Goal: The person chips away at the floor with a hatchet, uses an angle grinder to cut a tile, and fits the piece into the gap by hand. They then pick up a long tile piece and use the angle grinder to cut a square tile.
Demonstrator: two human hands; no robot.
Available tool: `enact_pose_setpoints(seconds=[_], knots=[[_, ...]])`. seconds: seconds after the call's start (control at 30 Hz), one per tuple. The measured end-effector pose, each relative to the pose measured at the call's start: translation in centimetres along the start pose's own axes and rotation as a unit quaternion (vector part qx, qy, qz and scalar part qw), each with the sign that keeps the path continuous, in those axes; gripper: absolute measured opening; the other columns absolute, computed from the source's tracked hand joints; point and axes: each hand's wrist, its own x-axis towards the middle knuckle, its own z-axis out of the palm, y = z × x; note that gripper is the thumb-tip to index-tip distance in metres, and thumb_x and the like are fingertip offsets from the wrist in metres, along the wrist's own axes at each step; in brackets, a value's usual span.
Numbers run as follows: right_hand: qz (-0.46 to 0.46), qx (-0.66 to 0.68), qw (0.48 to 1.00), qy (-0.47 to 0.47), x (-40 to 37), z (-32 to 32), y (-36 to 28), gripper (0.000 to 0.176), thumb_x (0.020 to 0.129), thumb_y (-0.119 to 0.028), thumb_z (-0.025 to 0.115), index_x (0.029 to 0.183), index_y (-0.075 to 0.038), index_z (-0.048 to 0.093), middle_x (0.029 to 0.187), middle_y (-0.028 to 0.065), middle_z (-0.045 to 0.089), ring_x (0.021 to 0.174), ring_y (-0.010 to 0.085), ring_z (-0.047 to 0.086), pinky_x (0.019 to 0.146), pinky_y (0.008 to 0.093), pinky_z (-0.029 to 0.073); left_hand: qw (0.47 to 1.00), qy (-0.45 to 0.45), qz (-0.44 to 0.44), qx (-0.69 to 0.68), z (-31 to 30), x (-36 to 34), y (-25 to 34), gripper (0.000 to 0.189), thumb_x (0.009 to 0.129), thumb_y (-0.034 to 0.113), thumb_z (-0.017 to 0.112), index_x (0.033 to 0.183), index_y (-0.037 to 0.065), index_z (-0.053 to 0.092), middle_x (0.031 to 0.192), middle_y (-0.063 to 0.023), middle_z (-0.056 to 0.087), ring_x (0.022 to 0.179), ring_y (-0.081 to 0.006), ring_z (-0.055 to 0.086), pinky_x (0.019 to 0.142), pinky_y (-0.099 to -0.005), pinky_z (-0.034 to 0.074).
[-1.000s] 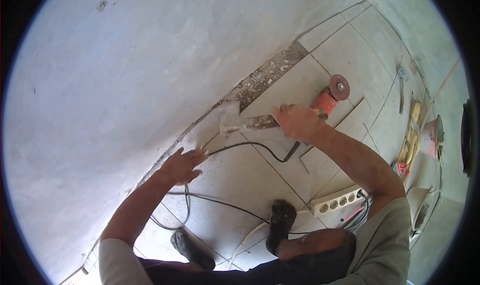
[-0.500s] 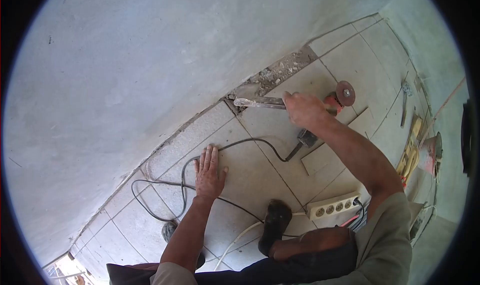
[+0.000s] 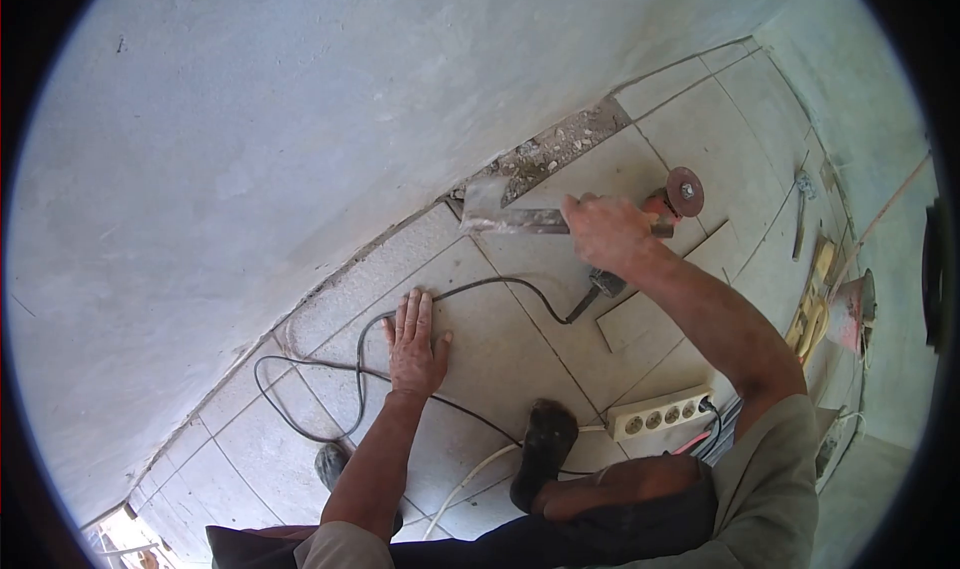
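Note:
My right hand (image 3: 608,231) is wrapped round the handle of a hammer (image 3: 530,221), whose head is smeared by motion near the end of a strip of broken rubble (image 3: 570,141) along the wall. My left hand (image 3: 412,349) lies flat on the floor tiles with its fingers stretched out, by a dark power cord (image 3: 520,281). Partly hidden behind my right hand and forearm is an angle grinder (image 3: 662,205) with a reddish-brown disc (image 3: 685,191). A light edge tile (image 3: 385,269) borders the wall beside the hammer.
A loose tile piece (image 3: 650,314) lies right of the cord. A white power strip (image 3: 660,414) sits near my foot (image 3: 547,444). Farther right are another hammer (image 3: 803,209), a bucket (image 3: 850,309) and yellowish items (image 3: 812,304). A plastered wall (image 3: 280,119) rises along the left.
The hammer head has turned and blurred, and its handle has dropped slightly in view. My left hand stays flat on the tiles. The whole view has shifted a little.

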Motion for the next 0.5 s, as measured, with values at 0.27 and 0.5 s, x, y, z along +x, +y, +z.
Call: enact_pose_setpoints(seconds=[0.27, 0.5], knots=[[-0.072, 0.006, 0.997, -0.01, 1.6, 0.0, 1.4, 0.018, 0.081, -0.015, 0.057, 0.095, -0.003, 0.058, 0.083, 0.0153, 0.066, 0.076, 0.0296, 0.069, 0.065, 0.0382, 0.056, 1.0, -0.004, -0.005, 0.004, -0.2, -0.1, -0.1, 0.071, 0.089, 0.029, 0.059, 0.149, 0.01, 0.026, 0.156, -0.0108, 0.022, 0.145, -0.0318, 0.017, 0.115, -0.0569, 0.009], [-0.079, 0.025, 0.996, -0.013, 0.1, -2.9, -3.0, 0.018, 0.083, -0.014, 0.055, 0.096, -0.004, 0.061, 0.086, 0.0168, 0.067, 0.078, 0.0304, 0.069, 0.068, 0.0384, 0.056, 1.0, -0.002, -0.006, 0.005, 0.6, -0.9, -0.4, 0.072, 0.088, 0.03, 0.059, 0.149, 0.01, 0.026, 0.156, -0.0112, 0.022, 0.145, -0.0322, 0.018, 0.115, -0.0566, 0.008]])
